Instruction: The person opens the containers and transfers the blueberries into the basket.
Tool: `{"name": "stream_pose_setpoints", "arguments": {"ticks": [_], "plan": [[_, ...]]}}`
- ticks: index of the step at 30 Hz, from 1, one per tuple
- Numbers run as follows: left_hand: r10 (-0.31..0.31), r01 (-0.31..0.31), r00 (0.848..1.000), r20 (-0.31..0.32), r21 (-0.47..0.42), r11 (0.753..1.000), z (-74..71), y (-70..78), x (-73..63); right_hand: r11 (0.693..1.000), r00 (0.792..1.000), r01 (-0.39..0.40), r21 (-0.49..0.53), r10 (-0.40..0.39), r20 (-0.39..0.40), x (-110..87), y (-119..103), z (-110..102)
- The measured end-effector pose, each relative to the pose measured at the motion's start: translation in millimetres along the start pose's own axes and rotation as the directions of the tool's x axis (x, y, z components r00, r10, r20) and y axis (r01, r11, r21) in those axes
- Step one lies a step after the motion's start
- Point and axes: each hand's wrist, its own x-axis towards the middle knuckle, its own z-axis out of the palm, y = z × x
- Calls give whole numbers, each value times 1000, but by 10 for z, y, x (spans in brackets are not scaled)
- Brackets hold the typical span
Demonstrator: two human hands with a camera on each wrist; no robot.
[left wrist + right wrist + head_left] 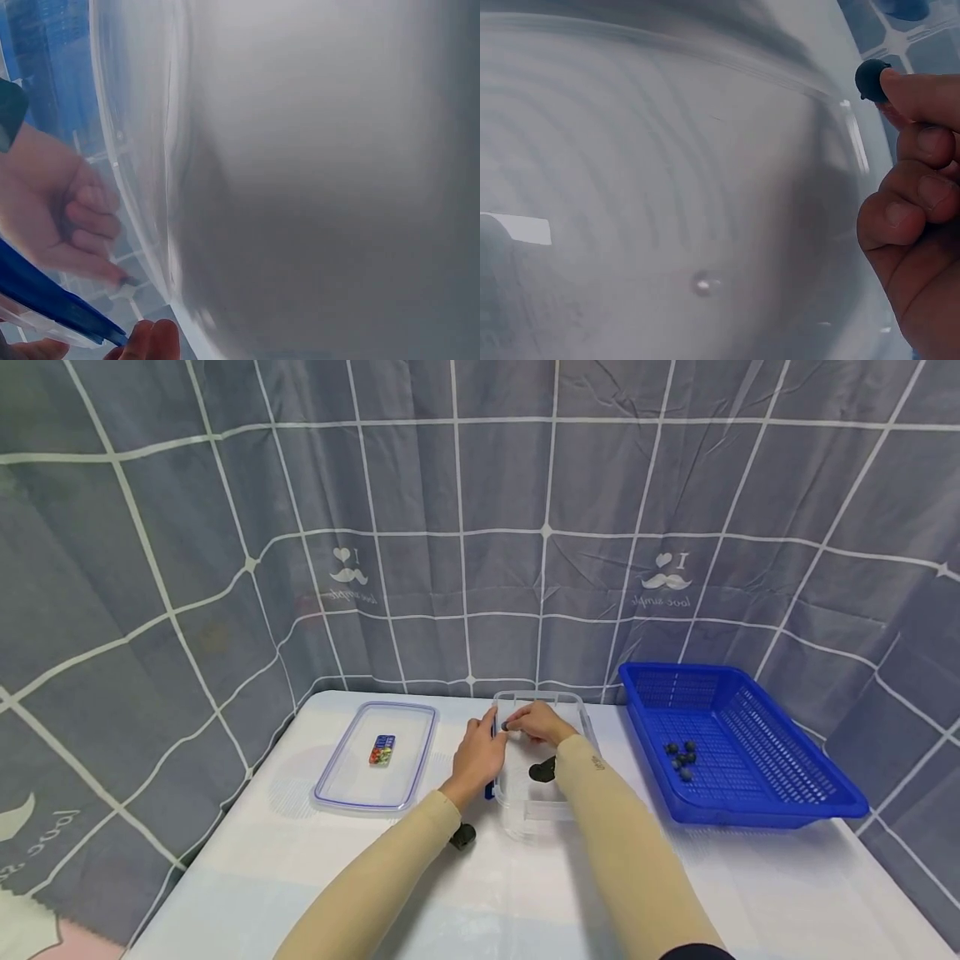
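Observation:
In the head view, a clear plastic container (536,811) stands at the middle of the table, with a blue clip (52,292) along its left side. My left hand (480,756) grips that side by the rim. Between thumb and finger, my right hand (542,722) pinches a blueberry (873,80), holding it above the inside of the container near the left wall. The left wrist view shows the right hand through the clear wall; only fingertips (154,341) of the left hand appear there.
A blue basket (757,817) at the right holds several blueberries (681,760). To the left lies a clear lid (351,777) with a small printed label (382,750) on it. A grey grid-patterned curtain (502,568) hangs behind the table.

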Motion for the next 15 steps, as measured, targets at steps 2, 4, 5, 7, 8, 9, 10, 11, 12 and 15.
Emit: {"name": "stream_pose_setpoints", "arguments": {"ticks": [2,4,5,7,8,9,10,11,12,15], "plan": [[0,0,1000,-1,2,1000,-2,5,1,1000,1000,12,16,-13,14,-24,-22,-54],[-2,2,1000,-2,5,1000,-3,9,3,1000,999,25,14,-25,27,-47,-52,-110],[-3,3,1000,-2,7,1000,-2,10,5,999,999,30,13,-31,28,-52,-62,-141],[-6,6,1000,3,8,1000,-1,12,7,999,998,47,2,-47,31,-72,-87,-204],[-5,5,1000,6,10,1000,2,13,8,999,998,51,-2,-50,33,-86,-101,-237],[-4,3,1000,10,12,1000,1,11,12,998,998,58,-11,-58,35,-104,-116,-269],[-3,3,1000,13,16,1000,1,11,17,998,997,63,-18,-63,36,-118,-129,-305],[-1,1,1000,15,22,1000,2,11,20,997,997,70,-25,-69,39,-135,-145,-340],[-1,1,1000,17,28,1000,1,10,26,996,996,75,-37,-73,44,-155,-163,-375],[1,-2,1000,16,49,999,-6,12,40,993,994,97,-71,-93,57,-214,-217,-485]]}}
